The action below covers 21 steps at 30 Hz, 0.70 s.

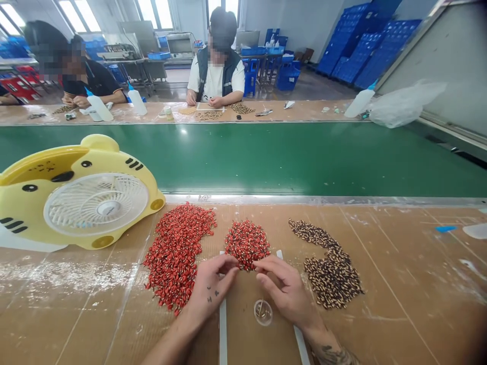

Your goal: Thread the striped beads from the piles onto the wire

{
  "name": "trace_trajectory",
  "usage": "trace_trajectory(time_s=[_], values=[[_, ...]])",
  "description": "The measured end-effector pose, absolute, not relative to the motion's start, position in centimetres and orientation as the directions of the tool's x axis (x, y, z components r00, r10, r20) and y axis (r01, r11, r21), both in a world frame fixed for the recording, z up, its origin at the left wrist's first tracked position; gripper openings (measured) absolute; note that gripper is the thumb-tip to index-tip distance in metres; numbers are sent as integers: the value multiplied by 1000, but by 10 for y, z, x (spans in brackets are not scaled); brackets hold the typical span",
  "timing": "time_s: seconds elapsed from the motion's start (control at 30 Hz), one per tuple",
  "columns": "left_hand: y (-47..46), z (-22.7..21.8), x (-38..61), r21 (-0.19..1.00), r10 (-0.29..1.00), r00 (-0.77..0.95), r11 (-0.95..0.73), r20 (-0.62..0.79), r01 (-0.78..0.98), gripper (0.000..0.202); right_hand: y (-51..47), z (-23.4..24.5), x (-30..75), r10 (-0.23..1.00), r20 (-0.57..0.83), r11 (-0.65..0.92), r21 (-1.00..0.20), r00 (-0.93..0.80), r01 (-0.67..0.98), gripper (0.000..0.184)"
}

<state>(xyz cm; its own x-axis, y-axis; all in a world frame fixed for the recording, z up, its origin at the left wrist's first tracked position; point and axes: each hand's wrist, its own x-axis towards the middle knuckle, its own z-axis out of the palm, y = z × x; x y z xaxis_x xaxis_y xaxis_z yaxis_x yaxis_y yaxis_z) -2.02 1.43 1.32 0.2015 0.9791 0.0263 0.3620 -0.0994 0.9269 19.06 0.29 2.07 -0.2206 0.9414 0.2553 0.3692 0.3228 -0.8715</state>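
My left hand (216, 285) is closed in a pinch at the near edge of the middle pile of red-and-gold pieces (247, 243). A small red piece seems to sit between its thumb and forefinger. Facing it, my right hand (284, 288) is curled with its fingertips together; whatever they hold is too small to make out. A larger heap of red pieces (175, 253) lies beside my left hand. Right of my right hand is a curved heap of black-and-gold pieces (333, 271). A small clear cup (263, 313) with a thin stick in it stands between my wrists.
White strips (223, 332) border the work spot on the brown tabletop (380, 324). At the left stands a yellow animal-shaped fan (102, 203). Beyond runs a green belt (304, 157). Across it, a person (216, 76) and another person (91, 81) sit near white squeeze bottles (137, 101).
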Motion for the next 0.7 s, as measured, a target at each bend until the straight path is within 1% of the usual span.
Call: trace_trajectory(time_s=[0.07,0.13,0.3,0.37,0.47,0.5,0.57,0.7], values=[[23,13,-27,861,984,167,-132,56,491,12,4,21,195,929,302,366,-837,-213,407,19],[30,12,-29,794,984,166,-153,67,588,15,4,22,198,915,323,399,-811,-242,428,18],[39,16,-28,668,964,243,-253,110,700,22,1,19,201,877,322,460,-778,-356,428,18],[41,20,-38,618,961,234,-276,151,736,22,2,21,205,859,310,477,-773,-408,418,19],[47,31,-63,519,962,191,-267,197,812,20,5,27,212,779,260,535,-750,-571,389,18],[50,34,-70,475,964,182,-256,196,842,19,6,30,215,743,238,557,-738,-626,380,18],[57,41,-78,382,970,196,-238,146,893,20,7,33,219,690,195,584,-719,-697,377,16],[72,44,-65,189,964,266,-264,14,946,23,7,33,222,681,154,576,-717,-716,393,12]])
